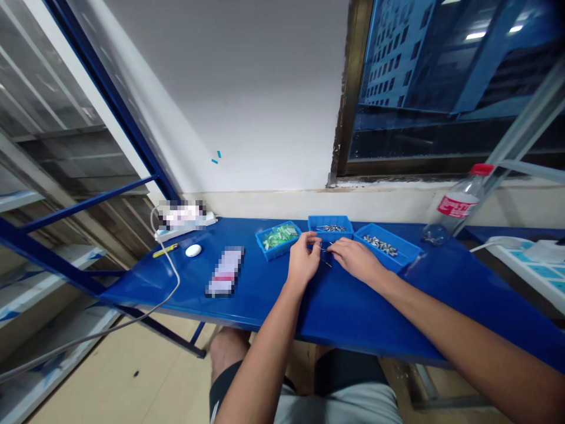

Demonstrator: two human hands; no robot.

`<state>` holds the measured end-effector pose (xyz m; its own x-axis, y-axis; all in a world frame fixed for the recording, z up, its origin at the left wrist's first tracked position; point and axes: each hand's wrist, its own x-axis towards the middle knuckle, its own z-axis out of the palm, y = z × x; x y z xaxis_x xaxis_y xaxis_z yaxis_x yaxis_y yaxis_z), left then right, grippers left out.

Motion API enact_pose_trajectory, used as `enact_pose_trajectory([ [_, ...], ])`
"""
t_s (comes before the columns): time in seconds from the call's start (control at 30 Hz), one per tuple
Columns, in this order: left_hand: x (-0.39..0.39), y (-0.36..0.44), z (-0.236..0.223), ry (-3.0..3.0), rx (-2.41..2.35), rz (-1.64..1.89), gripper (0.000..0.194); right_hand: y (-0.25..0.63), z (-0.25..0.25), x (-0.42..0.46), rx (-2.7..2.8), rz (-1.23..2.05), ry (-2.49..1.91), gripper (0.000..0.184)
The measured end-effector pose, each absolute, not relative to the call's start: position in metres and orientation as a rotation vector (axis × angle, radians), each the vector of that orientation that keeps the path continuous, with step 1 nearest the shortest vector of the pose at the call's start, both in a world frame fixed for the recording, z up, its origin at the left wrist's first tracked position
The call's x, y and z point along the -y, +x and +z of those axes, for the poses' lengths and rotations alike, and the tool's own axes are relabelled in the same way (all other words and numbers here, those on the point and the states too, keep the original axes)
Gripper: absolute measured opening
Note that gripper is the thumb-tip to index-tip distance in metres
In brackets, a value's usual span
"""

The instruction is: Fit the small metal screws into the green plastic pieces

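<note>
Close together over the blue table [260, 291], my left hand [303, 259] and my right hand [356, 258] both have their fingers pinched. A thin metal pin [324, 249] spans the small gap between the fingertips; its exact kind is too small to make out. Another thin metal piece [327, 264] shows just below it. Left of my left hand is a blue bin [276, 254] of green pieces. Behind the hands stands a blue bin [330, 234] with slim metal parts. Beside my right hand, a third blue bin [408, 257] contains small silvery metal parts.
A blurred-out phone-like object [225, 272], a white oval object [193, 251] and a yellow-handled tool [165, 250] lie to the left. Behind them is a power strip [207, 221] with a cable [170, 294]. A red-capped bottle [457, 206] stands at the right by the window.
</note>
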<state>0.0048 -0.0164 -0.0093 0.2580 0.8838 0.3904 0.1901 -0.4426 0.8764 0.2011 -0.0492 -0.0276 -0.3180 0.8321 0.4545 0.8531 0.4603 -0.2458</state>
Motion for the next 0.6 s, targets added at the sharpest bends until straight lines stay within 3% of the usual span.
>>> enact_pose_trajectory([
  [0.2,0.0165,0.0041,-0.0096,1.824,-0.982,1.208,0.021,0.1976,-0.0250,0.0451,2.184,-0.132,-1.434,0.029],
  [0.6,0.0175,0.0023,-0.0084,1.881,-0.943,1.180,0.024,0.2003,-0.0200,0.0491,1.898,0.035,-1.373,0.037],
])
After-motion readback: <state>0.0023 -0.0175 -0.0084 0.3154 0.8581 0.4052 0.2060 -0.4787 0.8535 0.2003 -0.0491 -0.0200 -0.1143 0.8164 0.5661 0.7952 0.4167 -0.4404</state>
